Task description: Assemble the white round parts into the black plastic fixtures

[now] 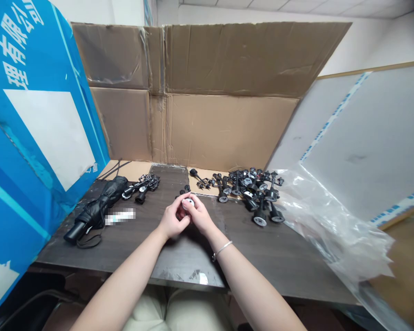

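Both my hands meet over the middle of the dark table. My left hand (pixel 172 219) curls around a small black part with a round, pale end (pixel 188 202). From the other side my right hand (pixel 200 216) closes on the same part, its fingers near the pale end. Black knobs stick out just beyond my fingertips; the rest of the part is hidden by my hands. To the right lies a pile of similar black parts (pixel 239 181), with round flared ends and thin branching arms. A smaller group of them (pixel 145 184) is on the left.
A folded black umbrella (pixel 98 207) lies on the table's left side. Cardboard (pixel 227 131) stands along the back, a blue printed panel (pixel 72 119) on the left. Clear plastic sheeting (pixel 331 225) hangs over the right edge. The table (pixel 279 266) ends close before my lap.
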The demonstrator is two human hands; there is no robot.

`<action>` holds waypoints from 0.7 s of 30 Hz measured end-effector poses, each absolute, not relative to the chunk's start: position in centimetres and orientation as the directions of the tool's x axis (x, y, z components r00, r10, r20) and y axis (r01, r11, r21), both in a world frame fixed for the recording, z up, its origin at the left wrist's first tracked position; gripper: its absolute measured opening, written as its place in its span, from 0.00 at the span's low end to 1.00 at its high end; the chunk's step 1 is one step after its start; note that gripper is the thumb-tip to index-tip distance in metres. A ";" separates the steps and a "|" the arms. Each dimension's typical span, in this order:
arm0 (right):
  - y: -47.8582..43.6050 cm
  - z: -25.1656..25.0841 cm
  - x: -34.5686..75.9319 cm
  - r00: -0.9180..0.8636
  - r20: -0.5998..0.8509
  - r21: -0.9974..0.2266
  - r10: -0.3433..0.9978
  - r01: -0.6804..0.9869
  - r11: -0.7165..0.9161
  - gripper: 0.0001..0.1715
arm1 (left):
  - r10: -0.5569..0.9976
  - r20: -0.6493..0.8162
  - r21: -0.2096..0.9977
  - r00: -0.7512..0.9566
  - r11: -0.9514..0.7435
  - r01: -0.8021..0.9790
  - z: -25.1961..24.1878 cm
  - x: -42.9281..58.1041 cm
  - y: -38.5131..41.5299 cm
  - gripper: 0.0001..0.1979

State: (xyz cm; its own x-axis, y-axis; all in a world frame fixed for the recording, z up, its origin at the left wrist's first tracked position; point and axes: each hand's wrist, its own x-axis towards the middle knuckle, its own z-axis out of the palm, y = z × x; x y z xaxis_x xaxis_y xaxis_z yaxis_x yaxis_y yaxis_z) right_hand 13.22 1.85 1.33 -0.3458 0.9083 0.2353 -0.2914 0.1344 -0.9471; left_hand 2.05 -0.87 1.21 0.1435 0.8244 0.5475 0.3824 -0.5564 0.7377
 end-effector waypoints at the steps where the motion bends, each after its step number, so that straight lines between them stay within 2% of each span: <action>1: 1.9 1.3 13.2 -0.341 0.235 -0.947 0.910 -0.293 0.134 0.19 | 0.828 0.541 0.741 0.144 -0.551 0.385 1.2 2.1 -0.9 0.29; 8: 2.4 0.7 13.2 -0.303 0.294 -0.947 0.907 -0.220 0.233 0.17 | 0.847 0.506 0.778 0.162 -0.529 0.339 0.9 1.8 -0.7 0.29; 12: 2.6 0.3 13.5 -0.292 0.326 -0.945 0.899 -0.135 0.299 0.16 | 0.861 0.486 0.811 0.150 -0.508 0.289 0.7 1.7 -0.5 0.25; 16: 2.7 -0.1 13.7 -0.303 0.321 -0.947 0.897 -0.075 0.314 0.17 | 0.886 0.452 0.829 0.103 -0.460 0.319 0.8 1.9 -0.7 0.23; 21: 2.7 0.1 13.5 -0.304 0.307 -0.951 0.902 -0.120 0.283 0.18 | 0.877 0.475 0.802 0.076 -0.467 0.374 0.6 2.2 -0.7 0.24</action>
